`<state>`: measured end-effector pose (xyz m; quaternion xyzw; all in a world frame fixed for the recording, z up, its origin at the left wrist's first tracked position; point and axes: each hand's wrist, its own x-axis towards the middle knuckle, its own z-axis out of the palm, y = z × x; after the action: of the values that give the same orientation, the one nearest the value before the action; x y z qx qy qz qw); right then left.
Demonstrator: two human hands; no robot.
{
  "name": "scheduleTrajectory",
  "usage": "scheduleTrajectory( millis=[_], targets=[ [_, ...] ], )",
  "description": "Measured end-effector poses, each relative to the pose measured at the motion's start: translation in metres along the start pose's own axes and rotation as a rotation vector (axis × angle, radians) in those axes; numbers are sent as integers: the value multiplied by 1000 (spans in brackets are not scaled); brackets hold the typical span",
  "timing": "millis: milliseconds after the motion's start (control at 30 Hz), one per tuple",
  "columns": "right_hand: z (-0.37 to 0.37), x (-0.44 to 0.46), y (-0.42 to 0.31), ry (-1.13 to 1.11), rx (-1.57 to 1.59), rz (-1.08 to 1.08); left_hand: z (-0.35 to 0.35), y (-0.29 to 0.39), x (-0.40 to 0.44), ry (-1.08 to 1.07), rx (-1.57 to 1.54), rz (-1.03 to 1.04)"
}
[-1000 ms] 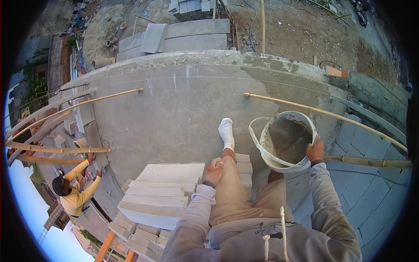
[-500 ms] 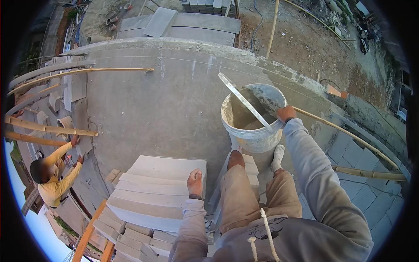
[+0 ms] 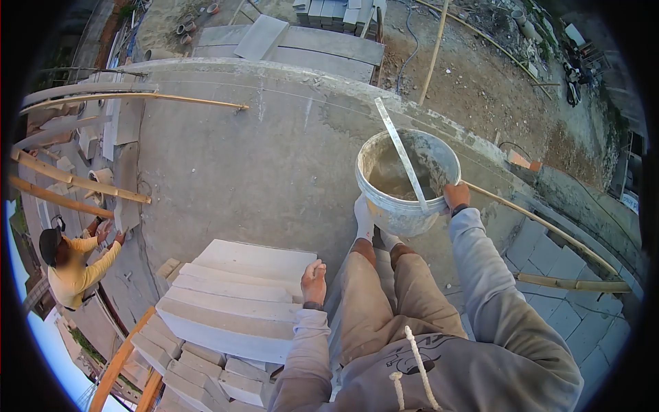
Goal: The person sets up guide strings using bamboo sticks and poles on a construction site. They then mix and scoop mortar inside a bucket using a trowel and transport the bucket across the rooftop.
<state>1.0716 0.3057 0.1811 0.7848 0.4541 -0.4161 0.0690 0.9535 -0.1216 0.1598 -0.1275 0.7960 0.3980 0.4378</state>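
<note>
My right hand is closed on the rim of a white, mortar-smeared bucket in front of my legs. Wet grey mortar sits inside it. A pale flat stick leans in the bucket, its upper end jutting past the far rim. My left hand is loosely curled with nothing visible in it, beside a stack of pale concrete blocks. Whether it touches the nearest block I cannot tell.
Concrete floor stretches ahead to a raised edge. Bamboo poles run along the right side, and more poles stick in from the left. A co-worker in a yellow top is at the left.
My feet have come closer together. The bucket has shifted slightly right, still in my right hand, and the stick has swung more upright. My left hand has moved slightly right.
</note>
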Motion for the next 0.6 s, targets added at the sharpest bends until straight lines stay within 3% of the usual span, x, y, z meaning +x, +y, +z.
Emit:
scheduleTrajectory(
  millis=[100, 133, 167, 333, 400, 500, 533, 600],
  targets=[
    [-18, 17, 15, 90, -76, -80, 23, 38, -4, 34, 109, 109],
    [-15, 66, 49, 192, -319, -217, 35, 61, -4, 61, 141, 174],
    [-19, 63, 37, 203, -372, -242, 47, 80, -1, 51, 164, 187],
    [-22, 42, 9, 272, -583, -339, 123, 128, 43, -205, -112, 84],
    [-19, 19, -25, 219, -791, -476, 147, 133, 81, -212, 19, 50],
    [9, -11, -75, 183, -648, -288, 156, 154, 118, -276, 19, -91],
    [16, -12, -80, 162, -873, -439, 156, 149, 129, -205, 64, -5],
    [39, -18, -94, 102, -1299, -752, 126, 151, 152, -272, -12, -69]
  ],
)
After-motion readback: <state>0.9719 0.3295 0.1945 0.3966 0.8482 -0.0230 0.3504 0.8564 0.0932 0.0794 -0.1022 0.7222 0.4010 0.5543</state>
